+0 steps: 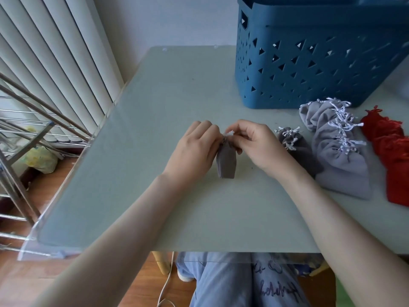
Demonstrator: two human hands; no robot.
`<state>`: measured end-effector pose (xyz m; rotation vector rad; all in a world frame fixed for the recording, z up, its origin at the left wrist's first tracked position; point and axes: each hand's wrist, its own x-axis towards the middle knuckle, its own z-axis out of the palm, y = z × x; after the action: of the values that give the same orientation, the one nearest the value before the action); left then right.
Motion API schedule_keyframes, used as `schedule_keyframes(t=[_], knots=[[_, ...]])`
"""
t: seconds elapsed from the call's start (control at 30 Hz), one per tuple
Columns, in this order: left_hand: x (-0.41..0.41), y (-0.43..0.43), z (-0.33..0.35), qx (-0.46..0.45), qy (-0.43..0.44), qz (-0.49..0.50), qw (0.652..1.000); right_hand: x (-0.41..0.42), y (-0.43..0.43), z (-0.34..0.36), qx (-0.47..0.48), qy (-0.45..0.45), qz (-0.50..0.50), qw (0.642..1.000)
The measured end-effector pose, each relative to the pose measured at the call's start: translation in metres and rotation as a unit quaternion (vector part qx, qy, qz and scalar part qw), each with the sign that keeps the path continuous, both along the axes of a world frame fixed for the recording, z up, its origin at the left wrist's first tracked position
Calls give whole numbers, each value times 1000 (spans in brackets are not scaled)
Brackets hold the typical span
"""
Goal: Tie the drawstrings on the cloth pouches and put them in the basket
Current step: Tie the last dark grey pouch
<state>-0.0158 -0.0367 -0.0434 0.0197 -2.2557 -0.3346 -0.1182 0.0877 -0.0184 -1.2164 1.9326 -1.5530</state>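
Note:
A small dark grey cloth pouch lies on the table's middle, its gathered neck pointing away from me. My left hand and my right hand meet at that neck, each pinching the white drawstring between curled fingers. The blue plastic basket with triangular holes stands at the back right, well beyond both hands.
Right of my right hand lie more dark grey pouches, a pile of light grey pouches with white strings and red pouches. The glass-topped table ends at left above a metal rack. My knees show below the front edge.

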Motion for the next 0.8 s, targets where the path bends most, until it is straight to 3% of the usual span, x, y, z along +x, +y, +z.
schedule_keyframes(t=[0.3,0.8], knots=[[4,3,2,117,-15,-9,993,4,0,1,0,18,-7,1000],[6,6,5,185,-80,-19,979,-7,4,7,72,-16,27,997]])
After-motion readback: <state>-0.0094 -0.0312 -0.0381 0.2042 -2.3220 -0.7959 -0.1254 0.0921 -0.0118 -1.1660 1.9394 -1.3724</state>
